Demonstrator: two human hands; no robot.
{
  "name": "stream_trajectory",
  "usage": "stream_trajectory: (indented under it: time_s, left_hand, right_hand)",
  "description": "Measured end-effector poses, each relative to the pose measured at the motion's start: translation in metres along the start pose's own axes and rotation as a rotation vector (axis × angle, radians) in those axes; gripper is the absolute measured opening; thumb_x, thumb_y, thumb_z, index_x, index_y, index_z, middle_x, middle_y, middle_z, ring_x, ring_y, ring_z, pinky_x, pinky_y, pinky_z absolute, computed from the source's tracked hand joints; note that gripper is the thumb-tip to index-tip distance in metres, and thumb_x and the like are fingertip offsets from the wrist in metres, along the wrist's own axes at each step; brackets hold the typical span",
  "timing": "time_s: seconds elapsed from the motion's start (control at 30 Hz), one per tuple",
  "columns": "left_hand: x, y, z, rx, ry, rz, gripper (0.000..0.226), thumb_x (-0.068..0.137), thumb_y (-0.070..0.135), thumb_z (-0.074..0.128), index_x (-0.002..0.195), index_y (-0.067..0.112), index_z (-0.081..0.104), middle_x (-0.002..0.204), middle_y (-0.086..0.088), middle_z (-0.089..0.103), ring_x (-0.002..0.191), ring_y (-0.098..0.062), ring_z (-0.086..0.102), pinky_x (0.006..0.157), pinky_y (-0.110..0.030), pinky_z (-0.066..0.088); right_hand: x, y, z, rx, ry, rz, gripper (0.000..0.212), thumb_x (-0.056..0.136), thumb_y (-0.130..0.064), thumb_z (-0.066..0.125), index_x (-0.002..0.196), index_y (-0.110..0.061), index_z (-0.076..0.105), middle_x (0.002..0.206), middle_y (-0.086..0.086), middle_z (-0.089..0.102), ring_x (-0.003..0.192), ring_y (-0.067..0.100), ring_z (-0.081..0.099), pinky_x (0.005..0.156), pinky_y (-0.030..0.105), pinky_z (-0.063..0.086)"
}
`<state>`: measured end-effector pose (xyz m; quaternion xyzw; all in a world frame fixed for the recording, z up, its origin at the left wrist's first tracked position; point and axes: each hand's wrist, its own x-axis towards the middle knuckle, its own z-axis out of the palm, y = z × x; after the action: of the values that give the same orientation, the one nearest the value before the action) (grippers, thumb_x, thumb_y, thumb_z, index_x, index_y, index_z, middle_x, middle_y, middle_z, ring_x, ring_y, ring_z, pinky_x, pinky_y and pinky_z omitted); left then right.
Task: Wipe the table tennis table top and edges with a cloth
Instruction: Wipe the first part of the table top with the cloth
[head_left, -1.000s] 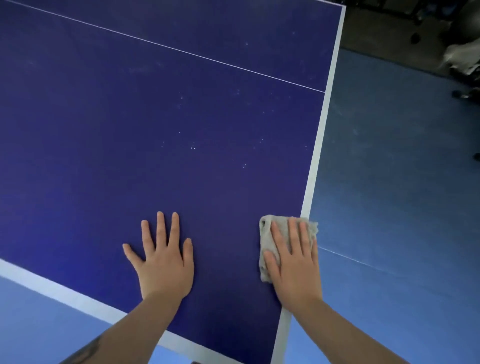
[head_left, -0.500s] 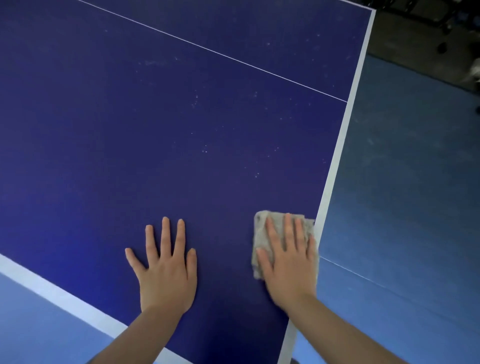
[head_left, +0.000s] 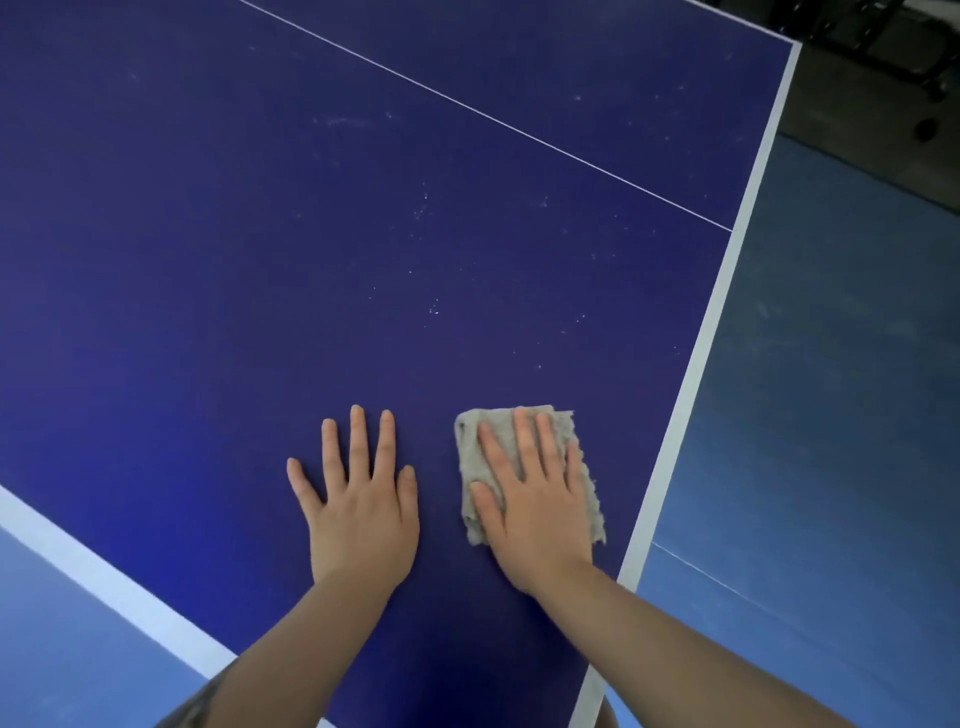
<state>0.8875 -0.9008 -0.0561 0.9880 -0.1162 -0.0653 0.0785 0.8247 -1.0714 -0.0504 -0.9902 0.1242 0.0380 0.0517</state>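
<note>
The dark blue table tennis table (head_left: 260, 260) fills most of the view, with a thin white centre line and white border stripes. A folded grey cloth (head_left: 470, 447) lies flat near the table's right edge. My right hand (head_left: 535, 504) presses down on the cloth with straight fingers. My left hand (head_left: 358, 499) rests flat on the bare table top just left of the cloth, fingers spread. Small white specks dot the surface beyond the hands.
The white right edge stripe (head_left: 727, 280) runs from the near corner to the far right. A blue floor (head_left: 831, 415) lies beyond it and at the lower left. Dark objects (head_left: 930, 124) sit on the floor at the top right.
My right hand has slid the cloth leftwards, off the white right edge stripe and onto the blue surface. The left hand stays flat on the table.
</note>
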Motion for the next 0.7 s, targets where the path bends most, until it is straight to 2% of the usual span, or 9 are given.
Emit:
stream_trajectory:
  time_s: [0.07,0.13,0.27,0.37,0.43,0.5,0.6,0.67,0.7]
  left_hand:
    - [0.001,0.001,0.002,0.011,0.013,-0.002,0.061,0.098,0.046,0.013,0.156,0.025,0.014,0.162,-0.003,0.016,0.15,-0.029,0.011,0.115,-0.063,0.011]
    - [0.0,0.0,0.003,0.009,0.02,-0.005,0.061,0.098,0.046,0.013,0.156,0.027,0.013,0.163,-0.002,0.016,0.15,-0.028,0.01,0.116,-0.062,0.01]
    - [-0.001,0.001,0.003,0.018,0.043,-0.024,0.061,0.098,0.045,0.017,0.156,0.027,0.015,0.162,-0.001,0.019,0.15,-0.027,0.012,0.115,-0.06,0.009]
    - [-0.002,0.0,0.002,0.023,0.039,-0.028,0.061,0.097,0.044,0.02,0.156,0.026,0.019,0.161,-0.002,0.022,0.149,-0.028,0.014,0.115,-0.059,0.01]
    - [-0.002,0.002,0.002,0.018,0.032,-0.041,0.061,0.097,0.044,0.02,0.155,0.025,0.02,0.16,-0.003,0.024,0.149,-0.028,0.015,0.114,-0.06,0.009]
    - [0.001,0.016,0.001,-0.007,0.032,-0.115,0.063,0.095,0.042,0.02,0.155,0.024,0.021,0.16,-0.005,0.024,0.148,-0.03,0.015,0.114,-0.06,0.009]
    - [0.016,0.059,0.005,-0.077,0.036,-0.214,0.066,0.094,0.044,0.015,0.156,0.021,0.018,0.163,-0.005,0.016,0.15,-0.027,0.008,0.117,-0.055,0.006]
    - [0.025,0.088,0.009,-0.094,0.042,-0.185,0.065,0.095,0.045,0.013,0.156,0.021,0.016,0.163,-0.003,0.013,0.15,-0.025,0.005,0.118,-0.052,0.004]
    - [0.028,0.1,0.011,-0.092,0.04,-0.171,0.065,0.096,0.044,0.012,0.156,0.021,0.015,0.163,-0.003,0.012,0.151,-0.024,0.004,0.118,-0.052,0.003]
  right_hand:
    - [0.025,-0.009,-0.004,0.008,-0.063,-0.186,0.059,0.102,-0.054,0.013,0.158,-0.035,0.007,0.167,0.004,0.006,0.153,0.024,-0.004,0.12,0.048,0.001]
    - [0.064,-0.005,-0.013,0.0,-0.098,-0.256,0.061,0.099,-0.056,0.005,0.156,-0.039,-0.004,0.167,-0.001,-0.008,0.151,0.019,-0.018,0.121,0.046,-0.008]
    - [0.116,0.057,-0.033,-0.009,-0.167,0.089,0.057,0.101,-0.053,0.005,0.153,-0.04,-0.015,0.164,-0.001,-0.02,0.149,0.021,-0.024,0.122,0.048,-0.01]
    - [0.092,0.1,-0.033,0.001,-0.123,0.339,0.057,0.102,-0.051,0.0,0.154,-0.036,-0.02,0.165,0.004,-0.017,0.15,0.024,-0.021,0.122,0.048,-0.009]
    - [0.059,0.089,-0.021,-0.051,-0.031,0.266,0.057,0.101,-0.051,-0.002,0.154,-0.035,-0.016,0.167,0.009,-0.003,0.152,0.027,-0.013,0.121,0.05,-0.004]
    - [0.04,0.062,-0.011,0.029,-0.012,0.029,0.058,0.102,-0.053,0.004,0.157,-0.034,-0.001,0.165,0.009,0.013,0.153,0.029,-0.003,0.119,0.052,0.001]
    - [0.066,0.052,-0.021,0.071,-0.082,-0.314,0.059,0.101,-0.056,0.01,0.157,-0.038,0.009,0.166,0.002,0.006,0.153,0.022,-0.007,0.12,0.047,-0.004]
    - [0.098,0.082,-0.029,-0.009,-0.105,-0.299,0.059,0.099,-0.055,0.007,0.155,-0.04,-0.002,0.167,-0.002,-0.005,0.152,0.02,-0.015,0.121,0.045,-0.01]
    - [0.111,0.105,-0.031,-0.052,-0.12,-0.175,0.057,0.1,-0.053,0.006,0.153,-0.04,-0.01,0.166,-0.002,-0.01,0.151,0.02,-0.018,0.121,0.045,-0.011]
